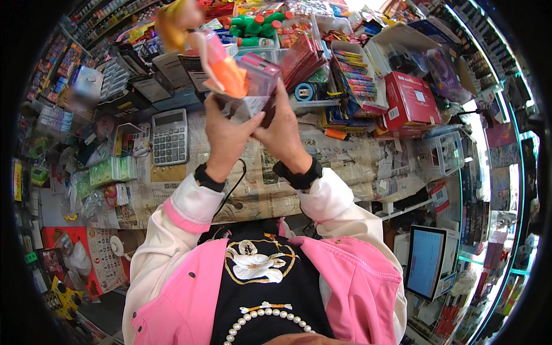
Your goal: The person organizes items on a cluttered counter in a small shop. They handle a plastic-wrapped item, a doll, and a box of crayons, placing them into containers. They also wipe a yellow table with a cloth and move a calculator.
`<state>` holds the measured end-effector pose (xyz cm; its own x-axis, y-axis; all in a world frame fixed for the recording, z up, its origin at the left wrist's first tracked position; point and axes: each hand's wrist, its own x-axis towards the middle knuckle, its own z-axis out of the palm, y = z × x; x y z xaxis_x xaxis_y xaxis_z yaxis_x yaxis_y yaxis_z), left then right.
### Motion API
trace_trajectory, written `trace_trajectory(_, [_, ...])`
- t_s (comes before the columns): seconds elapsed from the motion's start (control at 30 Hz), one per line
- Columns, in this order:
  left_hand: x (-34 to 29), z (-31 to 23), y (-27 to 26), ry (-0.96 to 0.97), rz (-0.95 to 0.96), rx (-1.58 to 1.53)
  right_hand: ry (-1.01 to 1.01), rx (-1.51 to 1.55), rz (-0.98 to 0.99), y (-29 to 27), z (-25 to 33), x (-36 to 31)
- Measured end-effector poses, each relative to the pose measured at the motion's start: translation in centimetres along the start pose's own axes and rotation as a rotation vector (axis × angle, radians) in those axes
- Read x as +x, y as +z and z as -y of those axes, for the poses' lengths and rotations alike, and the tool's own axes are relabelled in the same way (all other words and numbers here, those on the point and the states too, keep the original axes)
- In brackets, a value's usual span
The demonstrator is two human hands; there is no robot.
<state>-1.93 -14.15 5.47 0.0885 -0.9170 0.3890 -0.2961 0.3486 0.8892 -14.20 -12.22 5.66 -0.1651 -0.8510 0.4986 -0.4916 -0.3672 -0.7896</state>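
Two hands [283, 132] gripping package [261, 77], purple packet [444, 73] inside carton [392, 35]

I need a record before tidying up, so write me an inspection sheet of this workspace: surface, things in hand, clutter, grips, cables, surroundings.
Surface: newspaper sheets spread beneath the hands, creased in places.
Things in hand: boxed package; orange-skirted doll against it, upper part blurred; whether attached, cannot tell.
Clutter: calculator on the left; red box on the right; green bottles beyond the package.
Grips: left grip and right grip both on the package.
Cables: black cable curving beside the left wrist; ends unclear.
Surroundings: lit screen lower right; packed shelves upper left.
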Motion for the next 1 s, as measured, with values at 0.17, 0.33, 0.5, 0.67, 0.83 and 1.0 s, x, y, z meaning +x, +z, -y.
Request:
trace_trajectory(0.17, [1.8,0.0,0.6,0.173,0.139,-0.007,0.220,0.296,0.009,-0.3,-2.8,4.1])
trace_trajectory(0.33, [1.5,1.1,-0.2,0.120,0.185,-0.049,0.266,0.305,0.123,-0.6,-6.1,8.7])
trace_trajectory(0.5, [1.6,2.6,-1.9,0.023,0.181,-0.066,0.319,0.289,0.256,0.6,-9.1,12.0])
trace_trajectory(0.67, [1.9,3.8,-3.6,0.007,0.182,-0.038,0.329,0.277,0.413,1.5,-10.9,13.4])
trace_trajectory(0.83, [2.4,4.5,-4.1,0.020,0.180,0.002,0.340,0.378,0.419,2.3,-11.7,13.7])
trace_trajectory(1.0, [3.6,5.1,-4.2,0.087,0.356,0.128,0.378,0.361,0.421,2.3,-11.9,13.5])
